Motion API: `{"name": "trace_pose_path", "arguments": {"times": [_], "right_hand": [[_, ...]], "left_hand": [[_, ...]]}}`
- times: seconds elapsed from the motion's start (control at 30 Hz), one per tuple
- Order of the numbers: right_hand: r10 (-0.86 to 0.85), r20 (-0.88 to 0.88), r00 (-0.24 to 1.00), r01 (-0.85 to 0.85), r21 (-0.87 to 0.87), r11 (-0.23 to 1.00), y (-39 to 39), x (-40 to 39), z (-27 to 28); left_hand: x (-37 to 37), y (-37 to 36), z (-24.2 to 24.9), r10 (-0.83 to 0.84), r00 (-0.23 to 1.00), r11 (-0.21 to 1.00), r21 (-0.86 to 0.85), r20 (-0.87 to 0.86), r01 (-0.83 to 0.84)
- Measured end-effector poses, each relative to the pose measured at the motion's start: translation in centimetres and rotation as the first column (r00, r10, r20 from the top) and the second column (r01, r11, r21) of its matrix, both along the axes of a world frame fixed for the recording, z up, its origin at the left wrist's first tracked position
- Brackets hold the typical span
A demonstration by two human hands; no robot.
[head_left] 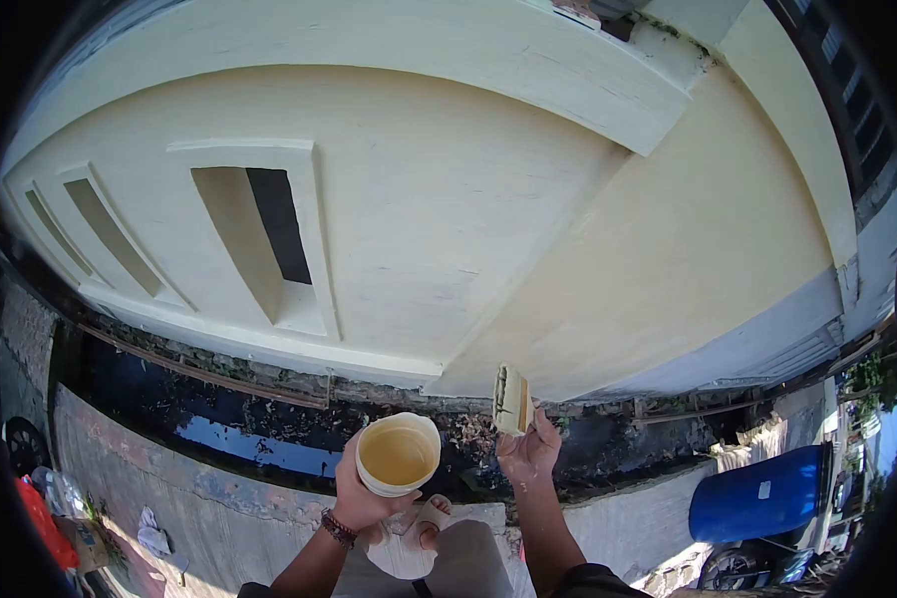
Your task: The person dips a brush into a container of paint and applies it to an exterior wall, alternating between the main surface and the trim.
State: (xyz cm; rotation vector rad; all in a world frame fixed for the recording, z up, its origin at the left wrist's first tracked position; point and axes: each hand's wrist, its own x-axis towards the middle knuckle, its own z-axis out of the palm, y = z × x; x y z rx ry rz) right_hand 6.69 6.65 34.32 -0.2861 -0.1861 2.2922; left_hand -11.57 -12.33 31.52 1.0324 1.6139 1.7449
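Observation:
My left hand (360,495) is wrapped round a white tub (377,483) and holds it with its mouth facing up. Pale yellow paint (401,450) shows inside the tub. To the right, my right hand (531,456) grips a wide paintbrush (512,401), its bristle end raised and coated in cream paint. Specks of paint dot the right hand and wrist. Beyond both hands stands a cream wall (429,229), and the brush is apart from it in this view. The brush's handle is mostly hidden by my fingers.
A ditch of dark water (259,444) runs between the wall and the concrete path (239,528) under my feet. Recessed slots (259,234) are set into the wall at left. A blue barrel (757,495) lies at right, near a wheel (733,568). A red bag (45,523) is far left.

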Motion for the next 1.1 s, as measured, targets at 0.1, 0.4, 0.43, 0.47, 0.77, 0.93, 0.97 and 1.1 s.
{"name": "trace_pose_path", "arguments": {"times": [0.1,0.4,0.43,0.47,0.77,0.93,0.97,1.1], "right_hand": [[-0.005,-0.058,0.998,0.007,0.027,1.000,1.5,-0.7,-5.7],[0.045,-0.311,0.950,0.079,0.375,0.924,9.2,-3.3,-17.5],[0.068,-0.325,0.943,0.073,0.401,0.913,9.9,-3.6,-17.9],[0.078,-0.350,0.934,0.102,0.470,0.877,10.3,-3.9,-18.3],[-0.127,-0.415,0.901,0.314,0.422,0.851,8.4,-3.4,-23.4],[-0.215,-0.375,0.902,0.378,0.442,0.814,7.4,-1.9,-24.1],[-0.211,-0.381,0.900,0.385,0.471,0.793,7.1,-2.0,-23.9],[-0.378,-0.298,0.876,0.479,0.455,0.751,5.7,-2.6,-23.4]], "left_hand": [[-0.4,1.5,-5.2,-0.020,0.999,1.000,0.004,0.044,0.019],[-0.1,7.1,-23.9,-0.002,0.990,0.982,0.185,0.142,-0.025],[-0.1,7.7,-25.6,0.008,0.992,0.976,0.215,0.125,-0.035],[-0.2,8.4,-27.3,0.000,0.992,0.970,0.240,0.128,-0.031],[-0.8,12.5,-33.7,-0.104,0.992,0.913,0.401,0.071,0.067],[-1.0,11.0,-33.8,-0.206,0.977,0.915,0.366,0.062,0.169],[-1.1,10.4,-33.6,-0.186,0.981,0.926,0.345,0.055,0.156],[-1.8,10.1,-34.5,-0.122,0.991,0.934,0.344,0.054,0.096]]}}
